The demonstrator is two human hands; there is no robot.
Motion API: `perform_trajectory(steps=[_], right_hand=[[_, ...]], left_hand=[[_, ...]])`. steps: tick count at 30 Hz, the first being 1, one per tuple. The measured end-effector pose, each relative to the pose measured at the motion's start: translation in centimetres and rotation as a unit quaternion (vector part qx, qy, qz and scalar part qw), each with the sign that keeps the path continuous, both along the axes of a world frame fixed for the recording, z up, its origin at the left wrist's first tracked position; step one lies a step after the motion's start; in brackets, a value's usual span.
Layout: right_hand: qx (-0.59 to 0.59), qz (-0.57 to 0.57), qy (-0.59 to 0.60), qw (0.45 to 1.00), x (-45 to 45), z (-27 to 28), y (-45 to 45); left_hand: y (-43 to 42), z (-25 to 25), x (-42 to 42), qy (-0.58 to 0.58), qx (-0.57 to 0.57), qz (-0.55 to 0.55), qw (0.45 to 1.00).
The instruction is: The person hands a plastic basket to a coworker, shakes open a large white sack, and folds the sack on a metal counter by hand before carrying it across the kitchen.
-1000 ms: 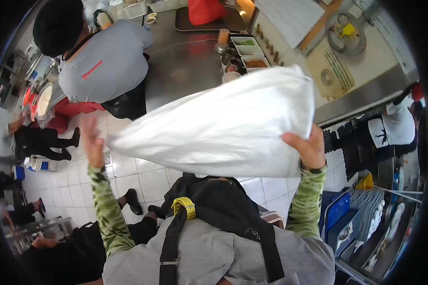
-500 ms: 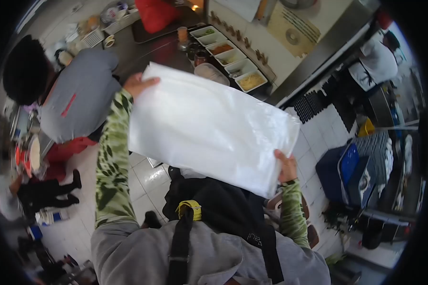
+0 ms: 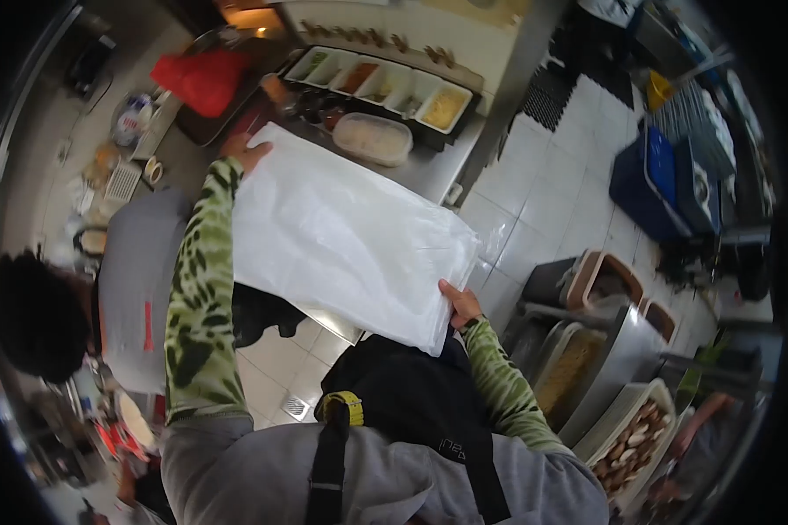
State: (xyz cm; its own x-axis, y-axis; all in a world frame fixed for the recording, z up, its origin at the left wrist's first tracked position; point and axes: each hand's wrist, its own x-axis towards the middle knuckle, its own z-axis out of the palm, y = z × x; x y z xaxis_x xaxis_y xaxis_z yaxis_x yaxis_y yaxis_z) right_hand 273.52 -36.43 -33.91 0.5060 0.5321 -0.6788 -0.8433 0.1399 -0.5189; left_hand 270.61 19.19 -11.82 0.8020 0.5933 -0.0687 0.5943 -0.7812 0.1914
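Observation:
A flat, glossy stack of white plastic sheets [image 3: 350,236] is stretched out between my hands in front of my chest. My left hand [image 3: 248,155] is closed on its upper left corner, thumb on top. At the lower right edge, my right hand [image 3: 461,304] pinches the same stack, with the fingers partly hidden beneath it. Whether these are loose sheets or folded bags I cannot tell. The far edge of the stack lies close to the steel counter [image 3: 453,162].
On the counter are a rack of food tubs [image 3: 385,85], a lidded plastic container [image 3: 372,138] and a red bag [image 3: 203,80]. A co-worker [image 3: 140,280] in grey stands close on my left. Bins [image 3: 617,276] and a mushroom-filled tub [image 3: 636,446] stand at right.
My view has turned and come closer to the counter, bringing the bins and tub at right into sight. Both hands keep hold of the plastic sheets, which sit slightly further left in view.

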Motion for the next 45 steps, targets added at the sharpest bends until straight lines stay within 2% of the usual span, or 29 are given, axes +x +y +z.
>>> perform_trajectory(steps=[2,3,5,6,8,10,11,14,15,18,21,24,27,28,31,38,43,45], right_hand=[[0.008,-0.014,0.017,1.000,-1.7,-1.0,0.0],[0.018,-0.022,0.045,0.999,-1.8,-0.3,0.2],[0.062,-0.031,0.049,0.996,-1.7,0.9,1.1],[0.091,-0.029,0.032,0.995,-2.3,1.7,2.1],[0.139,-0.042,0.044,0.988,-3.1,5.1,4.5],[0.139,-0.058,0.037,0.988,-3.5,4.3,7.4],[0.140,-0.063,0.032,0.988,-3.7,4.1,8.2],[0.137,-0.145,0.085,0.976,-3.3,4.5,9.5],[0.111,-0.158,0.083,0.978,-3.3,4.8,9.6],[0.132,-0.251,0.107,0.953,-3.1,5.7,10.0],[-0.044,-0.210,0.009,0.977,-3.6,4.5,11.6],[-0.174,-0.192,-0.072,0.963,-4.4,1.6,13.5],[-0.245,-0.175,-0.128,0.945,-4.4,1.0,14.1],[-0.269,-0.161,-0.145,0.938,-4.2,0.4,14.4],[-0.290,-0.152,-0.173,0.929,-3.6,-1.6,14.6],[-0.350,-0.069,-0.166,0.919,-2.8,-4.6,13.4],[-0.392,-0.078,-0.193,0.896,-2.1,-8.2,11.2],[-0.438,-0.082,-0.207,0.871,-0.7,-12.1,10.7]], left_hand=[[-2.2,3.3,1.0,-0.016,0.029,-0.033,0.999],[-1.5,3.5,0.5,-0.099,0.078,-0.067,0.990],[-7.1,11.9,0.1,-0.141,0.095,-0.097,0.981],[-8.1,14.7,-0.3,-0.146,0.164,-0.091,0.971],[-7.4,20.0,-0.7,-0.185,0.169,-0.157,0.955],[-11.5,25.1,0.9,-0.142,0.082,-0.053,0.985],[-12.5,26.2,1.8,-0.112,0.115,-0.038,0.986],[-11.8,25.1,3.4,-0.107,0.236,-0.139,0.956],[-11.5,24.4,3.6,-0.098,0.257,-0.142,0.951],[-10.2,22.5,4.1,-0.087,0.209,-0.094,0.969],[-5.2,19.5,4.4,-0.037,0.263,-0.074,0.961],[-1.3,17.6,3.6,-0.027,0.294,-0.094,0.951],[-1.1,16.0,3.5,0.061,0.319,-0.044,0.945],[-1.1,15.5,3.6,0.054,0.317,-0.039,0.946],[0.0,12.4,3.0,0.037,0.307,-0.033,0.951],[-0.3,6.8,3.2,0.103,0.267,-0.025,0.958],[-3.7,1.6,2.5,0.035,0.211,-0.034,0.976],[-5.9,-1.0,2.6,0.013,0.195,-0.011,0.981]])
